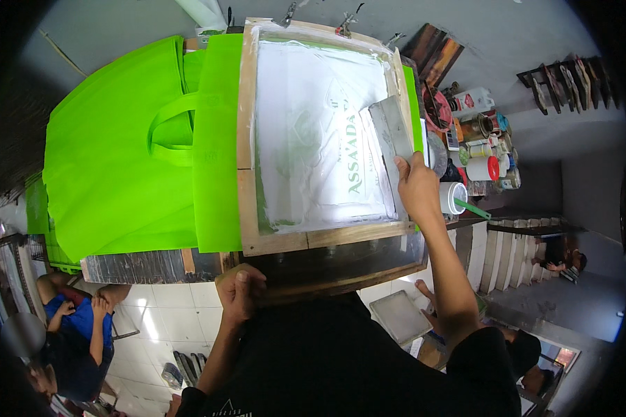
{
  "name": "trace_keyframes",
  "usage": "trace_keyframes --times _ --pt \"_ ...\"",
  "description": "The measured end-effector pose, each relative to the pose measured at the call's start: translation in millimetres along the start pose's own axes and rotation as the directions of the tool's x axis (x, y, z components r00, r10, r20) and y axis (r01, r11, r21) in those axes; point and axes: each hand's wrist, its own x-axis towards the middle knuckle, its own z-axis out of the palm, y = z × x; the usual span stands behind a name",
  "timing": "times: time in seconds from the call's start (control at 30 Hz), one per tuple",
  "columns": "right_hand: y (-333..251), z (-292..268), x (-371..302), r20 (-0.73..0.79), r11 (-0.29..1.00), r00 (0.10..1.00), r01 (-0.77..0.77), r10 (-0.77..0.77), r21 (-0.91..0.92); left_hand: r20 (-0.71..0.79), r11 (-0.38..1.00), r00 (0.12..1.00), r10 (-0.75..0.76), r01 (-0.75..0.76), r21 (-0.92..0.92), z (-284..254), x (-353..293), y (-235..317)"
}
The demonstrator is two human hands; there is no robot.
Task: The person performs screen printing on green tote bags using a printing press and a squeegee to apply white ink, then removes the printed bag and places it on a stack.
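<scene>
A wooden-framed printing screen (278, 242) lies in front of me, its white mesh smeared with pale paste and bearing a green stencil of lettering. My right hand (417, 184) grips a flat grey squeegee (391, 126), which is tilted against the right part of the mesh. Bright green fabric sheets show under the screen's left and right sides. Left of it is a pile of bright green tote bags (118, 153), one handle loop (156, 132) showing. My left hand (240, 288) is closed in a loose fist at the front edge of the table (341, 267), below the screen's lower left corner.
Metal clamps (346, 28) stand along the screen's far edge. Paint jars (480, 168) and a white tub (453, 197) with a green stick crowd the right side. More squeegees (570, 83) hang on the wall. One person (80, 354) sits lower left; another (525, 351) is lower right.
</scene>
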Motion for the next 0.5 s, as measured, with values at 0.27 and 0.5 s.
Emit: trace_keyframes --times 0.27,0.5 --pt "-21 3 1 -0.046 0.999 0.999 -0.013 0.015 0.04 0.066 1.0 0.998 0.017 -0.016 -0.011 -4 3 6" --pt "-39 4 0 -0.043 0.991 0.994 -0.097 0.102 0.092 0.036 0.998 0.998 0.054 -0.055 0.023 -2 5 6"
